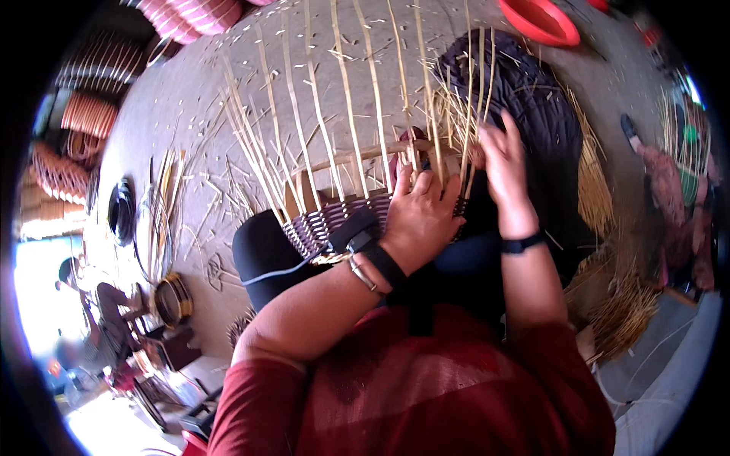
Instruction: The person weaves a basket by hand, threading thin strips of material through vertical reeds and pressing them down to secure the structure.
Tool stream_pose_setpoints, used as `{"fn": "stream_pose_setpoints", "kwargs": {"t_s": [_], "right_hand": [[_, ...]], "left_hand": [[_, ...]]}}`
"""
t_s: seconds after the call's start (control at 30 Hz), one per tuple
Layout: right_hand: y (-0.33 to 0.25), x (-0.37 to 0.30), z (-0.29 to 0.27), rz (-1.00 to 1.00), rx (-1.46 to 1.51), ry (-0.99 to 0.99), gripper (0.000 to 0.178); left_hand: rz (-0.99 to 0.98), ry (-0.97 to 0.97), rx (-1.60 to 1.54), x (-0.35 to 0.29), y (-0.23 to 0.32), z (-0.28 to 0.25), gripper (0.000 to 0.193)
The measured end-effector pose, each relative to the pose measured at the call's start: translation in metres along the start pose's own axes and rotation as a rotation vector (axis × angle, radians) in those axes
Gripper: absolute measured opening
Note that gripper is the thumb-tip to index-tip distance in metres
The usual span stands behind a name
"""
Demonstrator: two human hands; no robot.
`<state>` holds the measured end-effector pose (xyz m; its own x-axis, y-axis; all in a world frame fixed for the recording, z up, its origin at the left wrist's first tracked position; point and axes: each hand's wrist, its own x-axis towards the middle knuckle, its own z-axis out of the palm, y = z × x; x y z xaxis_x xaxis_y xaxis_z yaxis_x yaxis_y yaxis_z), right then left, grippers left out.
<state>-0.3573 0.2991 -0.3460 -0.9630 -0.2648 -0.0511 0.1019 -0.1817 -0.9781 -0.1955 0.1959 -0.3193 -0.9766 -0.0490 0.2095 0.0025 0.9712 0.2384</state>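
**Both hands on the half-woven basket**

Left hand (420, 216) has its grip closed over the basket (334, 220) rim, fingers curled round the upright cane strips (346, 91) right at the weave line. Right hand (503, 163) is just beside it, grip pinched together on a bunch of thin straw-coloured strands (456, 114). The basket sits in the person's lap, purple and pale weave at the bottom, bare stakes fanning upward. Dark woven mat (544, 121) behind it, red bowl (538, 19) further back on the floor (190, 99), loose cane bundle (163, 205) off to the left
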Motion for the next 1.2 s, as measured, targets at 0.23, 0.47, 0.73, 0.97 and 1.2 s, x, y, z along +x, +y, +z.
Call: {"fn": "stream_pose_setpoints", "kwargs": {"t_s": [0.23,0.47,0.73,0.97,1.2], "right_hand": [[-0.039,-0.055,-0.044,0.248,0.561,-0.076,0.037],[-0.121,-0.116,0.072,0.074,0.482,-0.83,0.033],[-0.075,-0.116,0.078,0.141,0.419,-0.688,0.03],[-0.104,-0.147,0.052,-0.201,0.143,-0.721,0.032],[-0.108,-0.106,0.043,0.167,0.31,-0.204,0.02]], "left_hand": [[-0.033,0.219,-0.171,-0.005,-0.011,-0.017,0.041],[-0.34,0.404,-1.492,-0.105,-0.094,-0.074,0.036],[-0.506,0.551,-0.845,-0.077,-0.107,-0.06,0.07],[-0.31,0.374,-0.424,-0.052,-0.084,-0.077,0.072],[-0.051,0.337,-0.119,-0.073,-0.027,-0.058,0.065]]}}
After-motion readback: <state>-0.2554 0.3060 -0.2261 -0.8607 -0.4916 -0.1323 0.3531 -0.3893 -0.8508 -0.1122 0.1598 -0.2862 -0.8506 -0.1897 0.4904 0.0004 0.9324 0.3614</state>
